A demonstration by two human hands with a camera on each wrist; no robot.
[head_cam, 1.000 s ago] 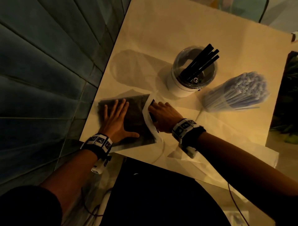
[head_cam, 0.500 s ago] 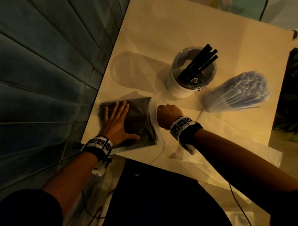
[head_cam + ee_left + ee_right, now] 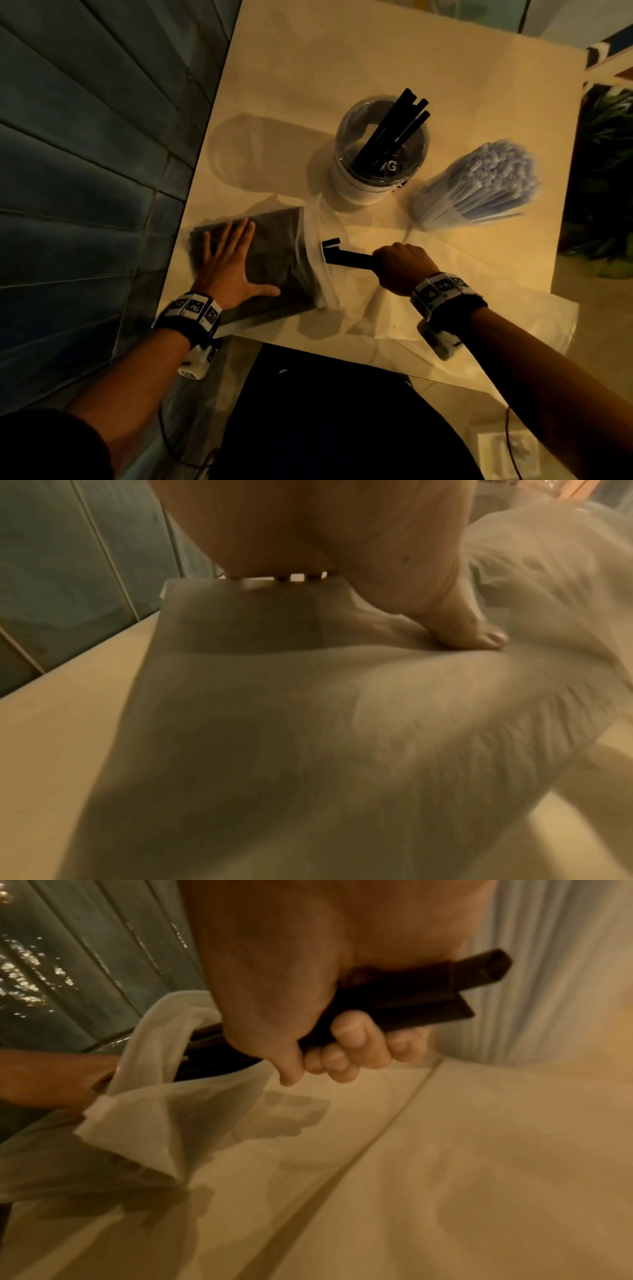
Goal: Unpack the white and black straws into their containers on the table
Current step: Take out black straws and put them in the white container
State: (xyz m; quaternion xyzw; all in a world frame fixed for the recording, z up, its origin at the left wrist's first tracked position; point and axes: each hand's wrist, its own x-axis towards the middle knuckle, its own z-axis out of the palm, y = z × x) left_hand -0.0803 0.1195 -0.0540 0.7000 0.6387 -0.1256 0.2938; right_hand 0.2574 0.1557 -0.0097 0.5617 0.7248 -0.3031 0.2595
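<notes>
A clear plastic bag of black straws (image 3: 274,260) lies flat at the table's near left corner. My left hand (image 3: 229,260) presses on it with fingers spread; the thumb (image 3: 479,637) bears on the plastic. My right hand (image 3: 400,265) grips a bundle of black straws (image 3: 349,258), part way out of the bag's mouth (image 3: 164,1047); their far ends (image 3: 479,972) stick out past my fist (image 3: 308,1031). A round clear cup (image 3: 380,161) behind holds several black straws upright. A container packed with white straws (image 3: 479,185) stands to its right.
The table (image 3: 394,51) is covered with pale paper. A tiled wall (image 3: 85,137) runs along the left. Crumpled clear plastic (image 3: 513,329) lies at the near right. Dark plants (image 3: 603,164) sit beyond the right edge. My dark lap (image 3: 325,421) is below the table edge.
My right hand has closed on a bundle of black straws inside the bag's mouth and drawn it out to the right. The left hand stays pressed on the bag.
</notes>
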